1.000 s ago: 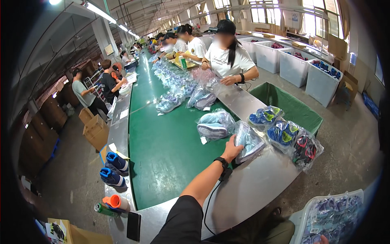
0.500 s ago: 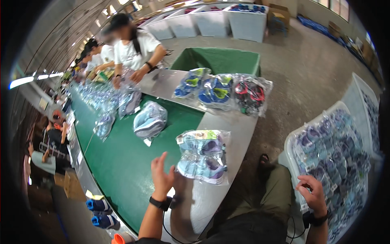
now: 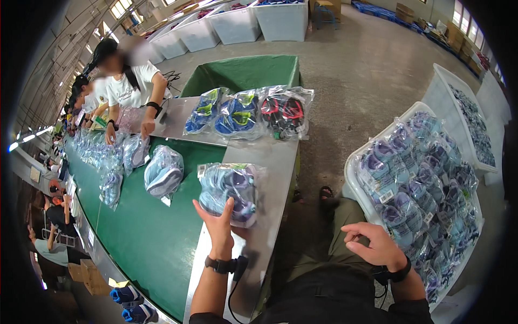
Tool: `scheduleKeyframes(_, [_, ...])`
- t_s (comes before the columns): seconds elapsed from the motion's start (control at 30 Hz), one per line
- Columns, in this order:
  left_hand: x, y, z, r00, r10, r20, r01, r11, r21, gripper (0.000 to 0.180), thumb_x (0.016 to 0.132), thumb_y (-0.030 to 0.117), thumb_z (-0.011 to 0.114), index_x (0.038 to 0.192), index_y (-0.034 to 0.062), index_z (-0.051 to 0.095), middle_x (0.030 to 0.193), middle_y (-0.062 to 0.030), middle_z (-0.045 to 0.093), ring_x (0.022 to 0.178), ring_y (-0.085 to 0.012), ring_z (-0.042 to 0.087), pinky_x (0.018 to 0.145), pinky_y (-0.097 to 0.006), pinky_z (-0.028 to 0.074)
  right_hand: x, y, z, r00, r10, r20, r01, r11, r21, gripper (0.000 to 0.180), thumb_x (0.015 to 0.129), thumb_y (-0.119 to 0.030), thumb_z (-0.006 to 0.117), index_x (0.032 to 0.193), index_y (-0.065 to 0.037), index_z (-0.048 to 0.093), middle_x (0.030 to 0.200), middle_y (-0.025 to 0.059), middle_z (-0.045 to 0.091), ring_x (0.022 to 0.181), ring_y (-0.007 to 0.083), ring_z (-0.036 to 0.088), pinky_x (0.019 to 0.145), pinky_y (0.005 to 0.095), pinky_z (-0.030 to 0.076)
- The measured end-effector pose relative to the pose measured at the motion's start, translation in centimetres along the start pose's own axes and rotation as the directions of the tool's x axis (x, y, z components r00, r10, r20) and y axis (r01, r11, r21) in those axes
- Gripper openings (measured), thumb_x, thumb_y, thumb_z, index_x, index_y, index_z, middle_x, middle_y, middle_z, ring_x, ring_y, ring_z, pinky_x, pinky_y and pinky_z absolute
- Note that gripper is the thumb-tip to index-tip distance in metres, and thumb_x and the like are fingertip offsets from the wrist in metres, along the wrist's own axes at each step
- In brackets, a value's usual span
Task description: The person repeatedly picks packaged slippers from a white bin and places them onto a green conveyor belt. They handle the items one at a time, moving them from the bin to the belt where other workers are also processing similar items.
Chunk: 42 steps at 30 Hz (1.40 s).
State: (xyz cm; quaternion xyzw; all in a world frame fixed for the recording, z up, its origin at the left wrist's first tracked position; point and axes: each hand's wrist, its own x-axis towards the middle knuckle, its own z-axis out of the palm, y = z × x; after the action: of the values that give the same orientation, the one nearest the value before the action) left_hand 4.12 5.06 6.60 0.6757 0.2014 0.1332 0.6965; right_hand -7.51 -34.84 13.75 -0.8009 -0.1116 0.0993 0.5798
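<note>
One bagged shoe pair (image 3: pixel 229 191) under left hand (image 3: pixel 220 227), long axis crosswise

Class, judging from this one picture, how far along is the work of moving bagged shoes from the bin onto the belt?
Done: bagged pairs already lie along the green belt. In hand: the left hand touches a bagged pair on the metal edge; the right hand is empty above the lap. Left: the white bin is full of bags.
</note>
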Motion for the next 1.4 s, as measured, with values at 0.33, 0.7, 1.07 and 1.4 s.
scheduleKeyframes(0.33, [0.5, 0.1, 1.4, 0.896, -0.169, 0.41, 0.376, 0.78, -0.501, 0.08, 0.098, 0.014, 0.057, 0.172, 0.0154, 0.026, 0.159, -0.0182, 0.052, 0.131, -0.0342, 0.066, 0.107, -0.05, 0.058, -0.7, 1.3, -0.5, 0.984, 0.091, -0.153, -0.067, 0.985, 0.159, 0.038, 0.102, -0.01, 0.071, 0.137, 0.001, 0.067, 0.106, 0.0044, 0.075, 0.093, 0.0101, 0.067, 0.086, 0.0276, 0.054])
scheduleKeyframes(0.7, [-14.1, 3.8, 9.6, 0.684, 0.076, 0.726, 0.083, 0.98, -0.18, 0.096, 0.088, 0.018, 0.073, 0.169, -0.0036, 0.026, 0.163, -0.0218, 0.043, 0.147, -0.0308, 0.048, 0.125, -0.044, 0.035, -0.8, 3.1, 0.6, 0.975, 0.095, -0.2, 0.015, 0.874, 0.486, 0.092, 0.101, -0.021, 0.079, 0.17, -0.002, 0.021, 0.153, 0.015, 0.05, 0.135, 0.0197, 0.054, 0.114, 0.0354, 0.046])
scheduleKeyframes(1.07, [-17.1, 2.7, 13.5, 0.349, 0.023, 0.937, -0.09, 0.996, 0.009, 0.068, 0.102, 0.044, 0.074, 0.15, -0.0005, 0.057, 0.147, -0.013, 0.058, 0.121, -0.0235, 0.064, 0.094, -0.037, 0.056, -18.8, 5.2, -10.3, 0.658, 0.379, -0.651, 0.295, 0.665, 0.686, 0.078, 0.097, -0.018, 0.069, 0.167, -0.008, 0.036, 0.151, 0.0146, 0.061, 0.127, 0.0283, 0.068, 0.109, 0.0419, 0.057])
scheduleKeyframes(1.4, [-14.5, 0.5, 11.0, 0.483, -0.023, 0.875, -0.114, 0.989, 0.089, 0.046, 0.108, 0.025, 0.066, 0.146, -0.0023, 0.06, 0.131, -0.0119, 0.068, 0.108, -0.0189, 0.068, 0.09, -0.033, 0.055, -26.3, 17.9, -11.8, -0.01, 0.767, -0.641, 0.336, 0.607, 0.72, 0.048, 0.109, -0.042, 0.066, 0.134, -0.001, 0.062, 0.118, 0.0137, 0.075, 0.101, 0.0261, 0.076, 0.081, 0.0398, 0.064])
